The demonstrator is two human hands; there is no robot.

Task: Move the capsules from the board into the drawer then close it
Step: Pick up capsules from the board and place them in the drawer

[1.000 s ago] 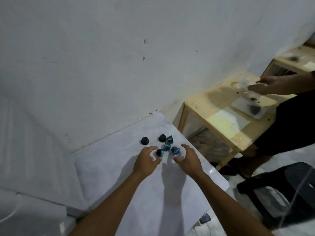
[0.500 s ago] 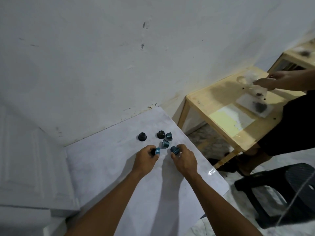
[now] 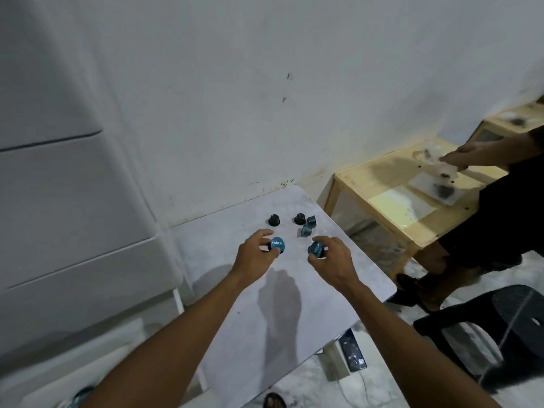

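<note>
Change vs half a second ago: both hands were down on the board [image 3: 265, 313], closing on capsules; now each is raised a bit with one pinched and the two hands have drifted apart. Left hand [image 3: 254, 256] pinches the left capsule [image 3: 278, 245] between thumb and fingers, blue foil face turned up to the camera. Right hand [image 3: 332, 260] clamps the right capsule [image 3: 316, 249] the same way, foil tilted left (fingers hide part of its body). The view has also swung left, so more of the drawers [image 3: 73, 219] shows.

Four others sit where they were at the board's far end: lone black capsule [image 3: 274, 220] apart on the left, second black capsule [image 3: 299, 219] touching or just beside the teal capsule [image 3: 312, 221], and the lower teal capsule [image 3: 306, 230] near the right hand's fingertips.

Around: the white drawers stand just beside the board's left edge, against the wall [image 3: 235, 83]; cannot tell if any drawer is open. To the right, well apart, is a wood desk [image 3: 368, 178] with sheets and dark bits on it. A second person [image 3: 500, 219] in black stands beside it, one hand over the sheets. A black stool [image 3: 506, 328] stands near the board's right corner. A cable lies on the floor under that corner.
</note>
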